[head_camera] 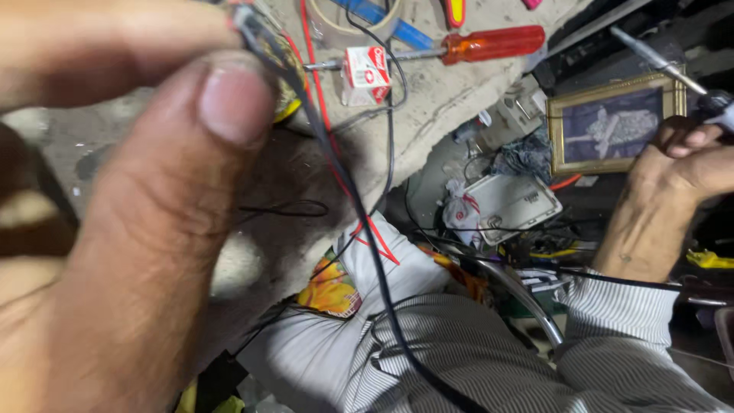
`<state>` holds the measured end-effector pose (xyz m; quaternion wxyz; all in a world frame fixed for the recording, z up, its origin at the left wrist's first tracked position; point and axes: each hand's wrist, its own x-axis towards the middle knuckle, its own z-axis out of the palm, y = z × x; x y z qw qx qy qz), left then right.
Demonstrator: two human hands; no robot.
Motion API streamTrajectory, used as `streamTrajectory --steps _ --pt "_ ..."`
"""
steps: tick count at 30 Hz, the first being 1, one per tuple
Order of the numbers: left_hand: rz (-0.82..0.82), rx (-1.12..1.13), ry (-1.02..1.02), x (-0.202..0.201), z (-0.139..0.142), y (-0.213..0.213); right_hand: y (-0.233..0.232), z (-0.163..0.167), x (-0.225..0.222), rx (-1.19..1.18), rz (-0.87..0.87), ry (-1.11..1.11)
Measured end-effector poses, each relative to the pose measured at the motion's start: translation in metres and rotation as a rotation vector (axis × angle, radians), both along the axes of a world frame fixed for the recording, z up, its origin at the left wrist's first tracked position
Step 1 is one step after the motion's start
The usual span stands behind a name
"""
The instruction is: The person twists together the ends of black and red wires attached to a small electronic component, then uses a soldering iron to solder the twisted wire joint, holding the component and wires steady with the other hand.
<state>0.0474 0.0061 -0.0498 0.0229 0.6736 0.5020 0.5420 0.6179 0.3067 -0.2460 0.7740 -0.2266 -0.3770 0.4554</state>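
Close to the camera, the left hand [130, 206] pinched the end of a black cable [359, 222] between thumb and fingers, the cable trailing down over the striped sleeve [612, 336]. At far right, the right hand [688, 164] was closed around a soldering iron [665, 61] near a framed picture [612, 126].

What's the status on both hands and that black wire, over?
Left hand pinching black wire up close. Right hand gripping soldering iron. Red screwdriver lies on bench.
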Motion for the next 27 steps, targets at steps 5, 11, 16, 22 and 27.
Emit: streamTrajectory --steps 5,11,16,22,27 --pt "-0.011 -0.011 0.029 0.009 0.005 0.007 -0.019 -0.002 -0.066 -0.217 -0.057 -0.097" --pt "-0.006 -0.010 0.045 0.009 0.014 0.003 -0.009 -0.019 -0.137 -0.373 0.047 -0.144" --pt "-0.059 -0.003 -0.033 0.008 0.024 0.002 -0.009 -0.033 -0.178 -0.524 0.265 -0.182" --pt "-0.090 0.064 -0.096 0.004 0.013 0.000 -0.052 -0.037 -0.219 -0.689 0.506 -0.359" --pt "-0.117 0.057 -0.105 0.004 0.007 0.000 -0.094 0.005 -0.240 -0.237 0.179 -0.611"
